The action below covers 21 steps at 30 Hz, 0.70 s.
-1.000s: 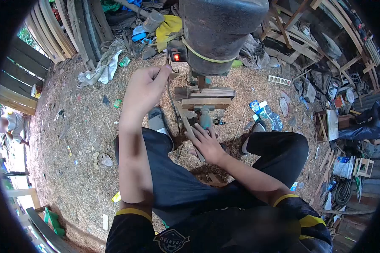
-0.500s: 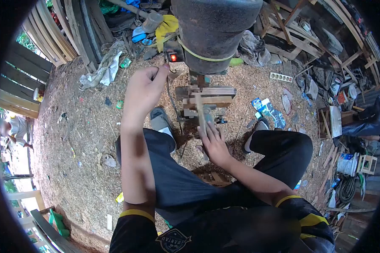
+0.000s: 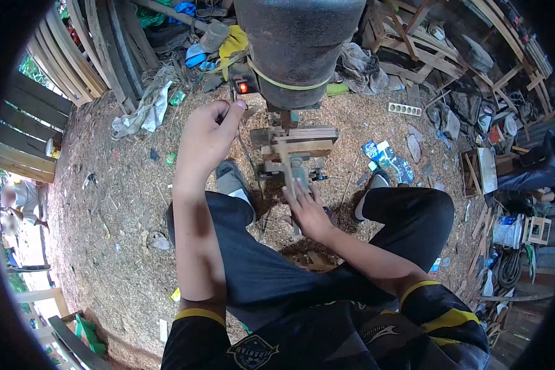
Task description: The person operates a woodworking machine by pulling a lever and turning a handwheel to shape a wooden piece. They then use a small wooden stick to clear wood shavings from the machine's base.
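Note:
A large dark cylindrical machine body (image 3: 299, 46) with a yellow-green band fills the top middle, and a switch (image 3: 243, 87) glows red on its left side. My left hand (image 3: 208, 139) is raised just below the switch, its thumb and fingers closed around something thin and dark that I cannot make out. Below the machine body, layered wooden boards (image 3: 308, 140) lie across its base. A narrow wooden strip (image 3: 285, 159) extends from these boards toward me. My right hand (image 3: 308, 213) is on the strip's near end, fingers stretched along it.
Wood shavings (image 3: 123, 216) cover the ground around my feet. A power strip (image 3: 404, 110) and blue wrappers (image 3: 385, 161) lie to the right. Planks (image 3: 114, 49) lean at upper left. Wooden frames (image 3: 419, 55) and clutter line the right side. People are at both edges.
The view has shifted slightly, so the machine appears farther left and higher. Both hands keep nearly the same pose, the right still on the strip.

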Tool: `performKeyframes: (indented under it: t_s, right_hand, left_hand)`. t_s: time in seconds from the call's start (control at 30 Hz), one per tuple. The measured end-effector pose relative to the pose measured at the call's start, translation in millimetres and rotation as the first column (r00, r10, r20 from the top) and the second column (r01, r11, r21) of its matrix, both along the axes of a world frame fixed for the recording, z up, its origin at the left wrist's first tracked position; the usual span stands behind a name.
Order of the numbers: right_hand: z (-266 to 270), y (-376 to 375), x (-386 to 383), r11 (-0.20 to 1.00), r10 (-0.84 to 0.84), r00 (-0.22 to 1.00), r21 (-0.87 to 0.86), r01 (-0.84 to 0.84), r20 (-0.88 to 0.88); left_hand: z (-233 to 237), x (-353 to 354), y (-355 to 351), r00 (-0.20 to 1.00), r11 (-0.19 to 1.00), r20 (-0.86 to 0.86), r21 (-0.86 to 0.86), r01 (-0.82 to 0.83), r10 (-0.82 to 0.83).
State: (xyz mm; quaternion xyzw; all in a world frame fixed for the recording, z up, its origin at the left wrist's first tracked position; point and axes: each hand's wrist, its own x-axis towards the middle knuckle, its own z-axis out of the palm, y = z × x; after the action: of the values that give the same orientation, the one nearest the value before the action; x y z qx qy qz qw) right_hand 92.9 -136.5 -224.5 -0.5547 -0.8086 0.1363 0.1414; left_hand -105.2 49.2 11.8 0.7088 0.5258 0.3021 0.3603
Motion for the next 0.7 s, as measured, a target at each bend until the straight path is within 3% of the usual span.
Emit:
performKeyframes:
  t_s: [0.07,0.2,0.4,0.57,0.7]
  right_hand:
    - [-5.6,-1.6,-0.3,0.995,-0.102,0.994,0.026,0.101,0.041]
    - [-4.1,-0.9,6.9,0.999,-0.045,0.999,-0.016,0.045,0.001]
    - [1.9,-12.7,12.0,0.982,-0.186,0.982,0.024,0.186,0.042]
    - [4.6,-9.1,3.8,1.0,0.022,1.0,0.004,-0.022,0.02]
    - [-3.0,-15.1,14.4,0.969,-0.234,0.972,0.078,0.232,0.015]
  left_hand:
    - [-1.0,-1.2,1.0,1.0,1.0,-0.022,0.01,-0.001,0.002]
    - [-4.1,-3.8,1.2,0.999,0.999,-0.001,0.008,0.032,-0.032]
    - [-4.3,-2.4,2.4,0.999,0.999,-0.042,0.028,0.027,-0.025]
    - [-1.8,4.0,0.9,0.998,0.998,0.007,0.007,0.068,-0.068]
    - [-5.8,5.7,2.2,0.998,0.998,-0.023,0.012,0.064,-0.063]
